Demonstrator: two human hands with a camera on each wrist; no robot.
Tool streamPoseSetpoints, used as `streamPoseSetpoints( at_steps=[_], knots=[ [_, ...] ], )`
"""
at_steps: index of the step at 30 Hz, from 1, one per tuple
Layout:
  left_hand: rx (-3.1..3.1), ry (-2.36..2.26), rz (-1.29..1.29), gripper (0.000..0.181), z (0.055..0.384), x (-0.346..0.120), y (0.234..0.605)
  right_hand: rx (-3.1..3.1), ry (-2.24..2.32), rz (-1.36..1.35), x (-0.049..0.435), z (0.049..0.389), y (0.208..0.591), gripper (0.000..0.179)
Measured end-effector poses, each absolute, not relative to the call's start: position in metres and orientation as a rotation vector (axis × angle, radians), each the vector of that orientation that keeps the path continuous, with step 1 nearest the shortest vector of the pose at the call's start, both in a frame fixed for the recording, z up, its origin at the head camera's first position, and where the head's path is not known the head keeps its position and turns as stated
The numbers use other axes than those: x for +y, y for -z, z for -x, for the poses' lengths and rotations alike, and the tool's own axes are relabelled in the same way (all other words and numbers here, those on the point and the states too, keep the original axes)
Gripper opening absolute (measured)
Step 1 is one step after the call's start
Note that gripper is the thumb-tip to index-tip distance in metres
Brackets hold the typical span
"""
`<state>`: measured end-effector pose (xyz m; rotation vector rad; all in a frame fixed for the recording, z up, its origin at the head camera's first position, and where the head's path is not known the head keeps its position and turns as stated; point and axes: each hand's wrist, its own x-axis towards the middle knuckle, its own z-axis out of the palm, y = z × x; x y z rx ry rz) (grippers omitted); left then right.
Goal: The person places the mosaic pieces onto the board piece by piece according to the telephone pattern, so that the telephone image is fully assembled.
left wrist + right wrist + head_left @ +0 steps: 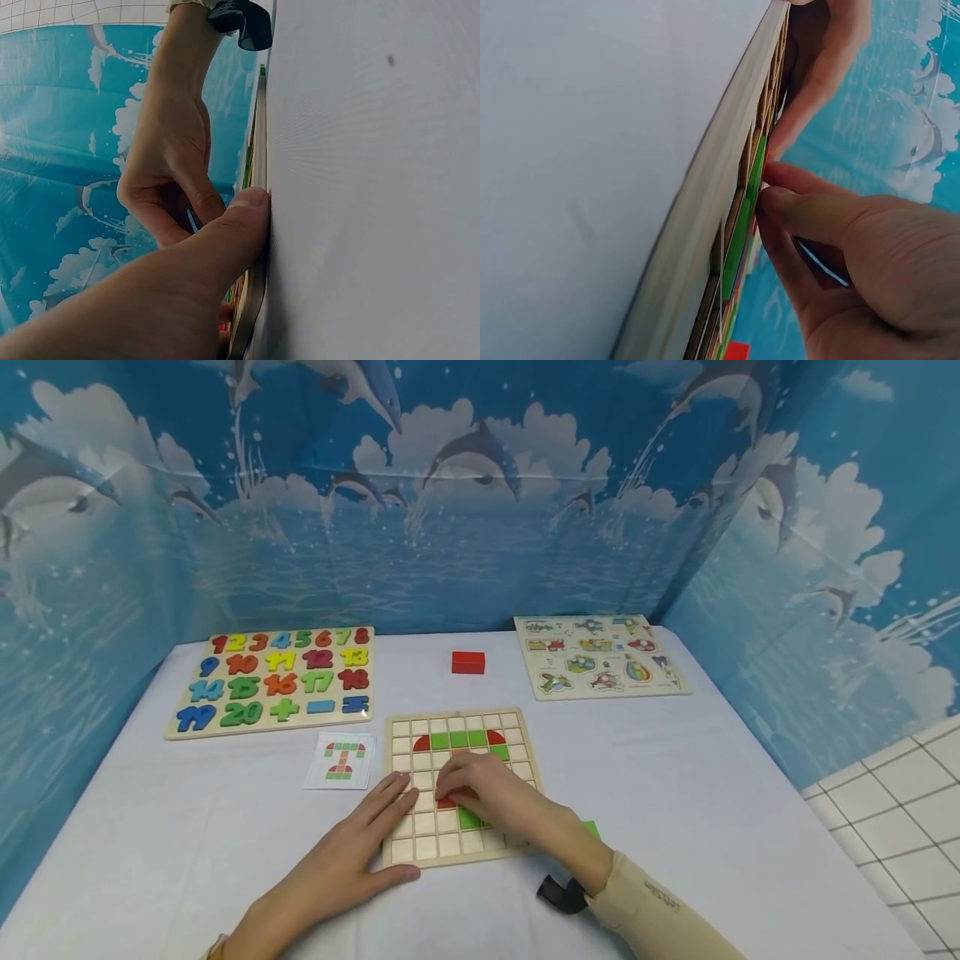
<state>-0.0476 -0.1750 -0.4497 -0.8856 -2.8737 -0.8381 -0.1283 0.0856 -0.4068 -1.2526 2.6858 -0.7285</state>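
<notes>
A wooden grid board (405, 852) lies on the white table with red and green pieces in its cells. Along its top part are a red rounded piece (422, 743), green squares (458, 740) and another red rounded piece (495, 737). My right hand (487, 789) is over the board's middle, thumb and fingertips pinching a small red piece (446, 803) at a cell; the fingers partly hide it. Just below is a green square (468, 817). My left hand (360, 839) rests on the board's left edge, fingers extended, its thumb (244, 214) against the near edge.
Left of the board lies a pattern card (348, 762). Farther back are a number puzzle (281, 681), a red block (468, 662) and a picture puzzle (603, 660). A green piece (591, 828) shows behind my right forearm, near a black object (562, 895) at that wrist.
</notes>
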Motion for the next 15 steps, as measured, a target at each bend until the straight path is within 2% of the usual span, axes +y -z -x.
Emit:
streamPoseSetpoints(
  at_steps=[5, 11, 15],
  knots=[
    [-2.874, 0.838, 0.886, 0.091, 0.048, -0.175, 0.450, 2.637, 0.891, 1.190, 0.100, 0.121, 0.406, 0.020],
    [-2.859, 0.850, 0.890, 0.093, 0.049, -0.175, 0.449, 2.689, 1.025, 1.030, 0.143, 0.104, 0.406, 0.018],
    [-2.872, 0.851, 0.885, 0.094, 0.048, -0.175, 0.449, 2.770, 0.959, 0.835, 0.180, 0.092, 0.403, 0.034]
  ],
)
